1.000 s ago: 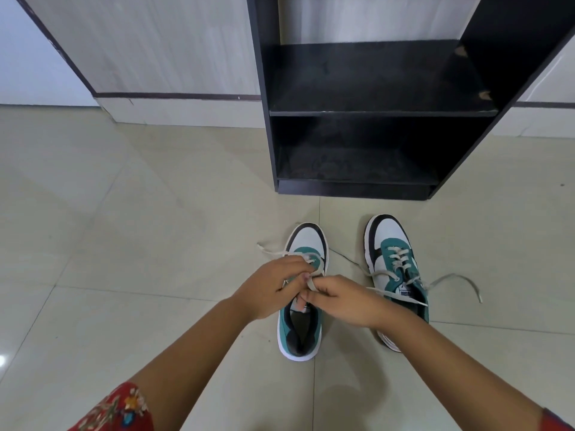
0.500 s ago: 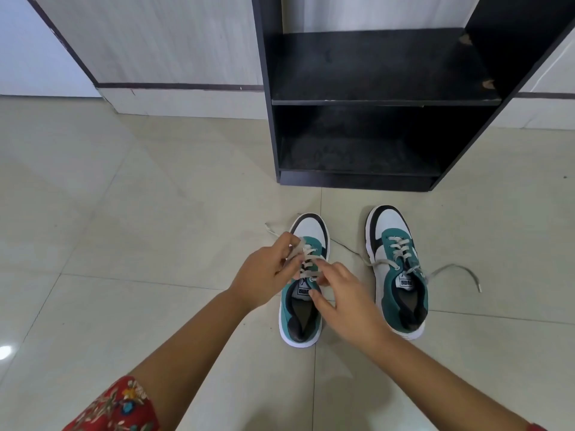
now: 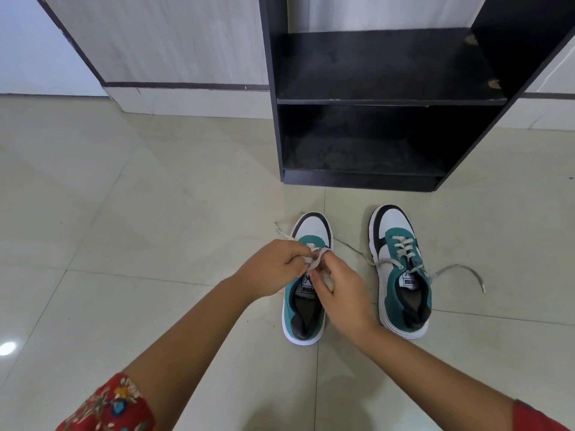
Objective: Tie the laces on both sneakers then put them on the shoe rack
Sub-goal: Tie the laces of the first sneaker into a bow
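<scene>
Two teal, white and black sneakers stand side by side on the tiled floor, toes toward a black shoe rack [image 3: 389,101]. Over the tongue of the left sneaker [image 3: 306,309], my left hand [image 3: 273,269] and my right hand [image 3: 339,290] meet, both pinching its grey lace [image 3: 315,259]; a loop of lace shows between the fingers. One loose lace end trails off past the toe to the left. The right sneaker [image 3: 401,275] stands untouched, its laces untied and lying on the floor at either side.
The rack has two bare dark shelves and stands against a pale wall, just beyond the sneakers. Beige floor tiles [image 3: 124,228] spread to the left and right. A dark-trimmed wall corner [image 3: 102,82] rises at the back left.
Both hands have shifted forward along the left sneaker's laces, from near the tongue toward the toe, and now hold a lace loop between them. The right sneaker has stayed put.
</scene>
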A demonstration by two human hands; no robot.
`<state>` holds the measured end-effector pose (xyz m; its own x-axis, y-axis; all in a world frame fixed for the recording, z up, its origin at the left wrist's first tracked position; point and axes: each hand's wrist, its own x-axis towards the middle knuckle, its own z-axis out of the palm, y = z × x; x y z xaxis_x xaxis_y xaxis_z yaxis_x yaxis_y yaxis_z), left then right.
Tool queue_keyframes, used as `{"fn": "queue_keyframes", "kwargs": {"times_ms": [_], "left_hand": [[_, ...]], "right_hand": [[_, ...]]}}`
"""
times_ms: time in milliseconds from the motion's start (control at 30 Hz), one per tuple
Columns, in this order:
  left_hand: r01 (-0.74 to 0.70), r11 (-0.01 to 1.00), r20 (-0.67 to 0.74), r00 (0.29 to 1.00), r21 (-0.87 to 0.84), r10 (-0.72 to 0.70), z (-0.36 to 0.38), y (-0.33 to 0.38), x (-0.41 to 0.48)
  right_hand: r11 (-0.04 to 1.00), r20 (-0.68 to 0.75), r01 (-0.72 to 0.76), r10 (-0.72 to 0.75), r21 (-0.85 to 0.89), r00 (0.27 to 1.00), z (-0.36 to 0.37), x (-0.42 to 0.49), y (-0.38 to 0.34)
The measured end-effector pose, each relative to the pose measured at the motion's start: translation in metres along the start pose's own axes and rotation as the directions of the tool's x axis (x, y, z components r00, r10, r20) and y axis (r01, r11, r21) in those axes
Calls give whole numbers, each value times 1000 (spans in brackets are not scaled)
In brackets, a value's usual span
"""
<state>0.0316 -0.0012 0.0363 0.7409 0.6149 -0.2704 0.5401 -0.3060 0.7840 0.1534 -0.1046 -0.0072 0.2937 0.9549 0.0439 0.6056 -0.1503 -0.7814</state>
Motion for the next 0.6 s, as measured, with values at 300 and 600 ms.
{"fn": "queue_keyframes", "kwargs": {"times_ms": [300, 600], "left_hand": [[-149, 935, -400, 874, 320, 276, -12, -21, -15], [146, 934, -591, 740, -325, -321, -14, -62, -23]], "right_hand": [[818, 74, -335, 342, 468, 937, -45, 6, -1], [810, 156, -390, 496, -438, 854, -98, 14, 16]]}}
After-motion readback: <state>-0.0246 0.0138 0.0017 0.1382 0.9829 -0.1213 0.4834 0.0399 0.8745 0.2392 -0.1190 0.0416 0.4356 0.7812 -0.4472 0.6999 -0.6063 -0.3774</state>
